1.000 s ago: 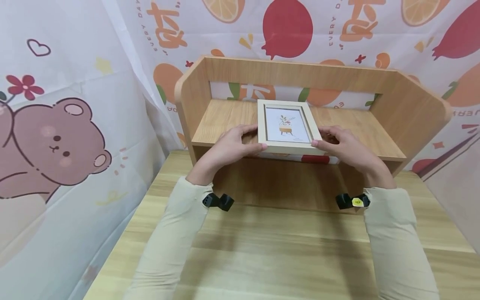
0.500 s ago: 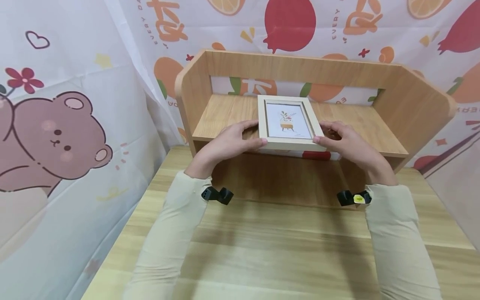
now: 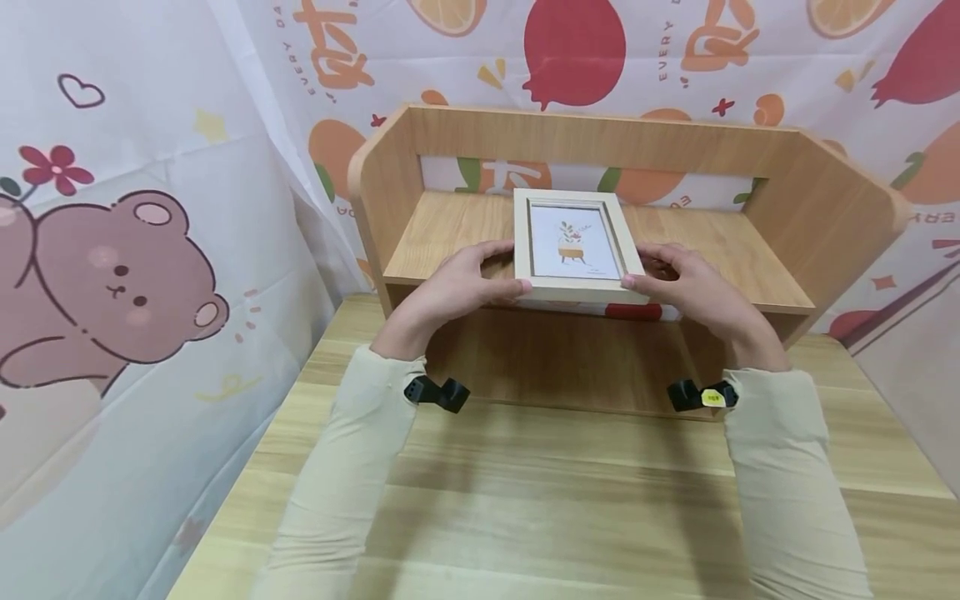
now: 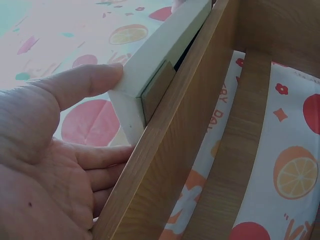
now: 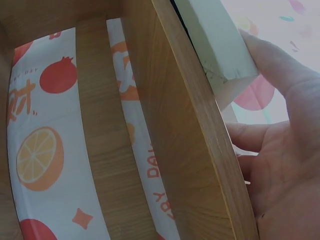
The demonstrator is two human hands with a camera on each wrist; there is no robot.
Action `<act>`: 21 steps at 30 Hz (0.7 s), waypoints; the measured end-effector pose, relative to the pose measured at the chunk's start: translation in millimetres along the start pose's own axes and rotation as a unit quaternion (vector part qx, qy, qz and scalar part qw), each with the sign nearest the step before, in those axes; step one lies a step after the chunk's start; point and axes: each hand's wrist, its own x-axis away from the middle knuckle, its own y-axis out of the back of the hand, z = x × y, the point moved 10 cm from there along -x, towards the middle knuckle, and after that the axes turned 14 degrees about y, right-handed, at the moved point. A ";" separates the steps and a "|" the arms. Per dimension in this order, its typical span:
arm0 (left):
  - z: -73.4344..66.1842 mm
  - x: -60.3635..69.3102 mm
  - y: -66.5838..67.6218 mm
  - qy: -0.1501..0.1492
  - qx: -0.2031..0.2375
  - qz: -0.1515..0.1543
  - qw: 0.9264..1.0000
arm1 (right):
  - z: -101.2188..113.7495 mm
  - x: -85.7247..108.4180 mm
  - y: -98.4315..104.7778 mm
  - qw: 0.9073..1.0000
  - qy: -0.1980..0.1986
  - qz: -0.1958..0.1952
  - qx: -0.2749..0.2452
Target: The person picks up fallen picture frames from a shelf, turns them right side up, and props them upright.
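Observation:
A cream picture frame (image 3: 576, 288) with a potted-plant print lies face up at the front edge of the wooden shelf's upper board (image 3: 457, 225). My left hand (image 3: 457, 287) holds its left side, thumb on the front left corner and fingers along the side. On the right side my right hand (image 3: 693, 287) grips it the same way, thumb at the front right corner. The left wrist view shows a small brown piece (image 4: 159, 87) on the frame's edge by the board; a dark narrow gap lies between frame and board. Some fingertips are hidden behind the board in both wrist views.
The shelf unit has a left side panel (image 3: 386, 192), a right side panel (image 3: 832, 217) and a back rail (image 3: 600, 146). It stands on a light wood table (image 3: 555, 500). A fruit-print cloth (image 3: 465, 67) hangs behind, and a bear-print cloth (image 3: 247, 208) on the left.
The head view has shifted slightly. Both hands keep their hold on the picture frame, which stays in about the same place on the shelf.

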 end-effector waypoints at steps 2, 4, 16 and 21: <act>0.7 0.0 0.8 -0.003 0.018 0.001 1.000 | 0.6 0.8 0.4 1.000 0.003 -0.007 -0.005; 1.1 0.4 1.2 -0.006 0.038 0.002 0.999 | 1.2 2.2 1.2 1.000 0.005 -0.013 -0.011; -1.8 4.4 5.3 -0.031 0.088 -0.008 0.996 | 2.5 5.1 3.8 0.998 0.025 -0.041 -0.036; 1.2 2.8 3.6 -0.021 0.084 -0.017 0.996 | 1.6 5.5 5.0 0.997 0.031 -0.056 -0.050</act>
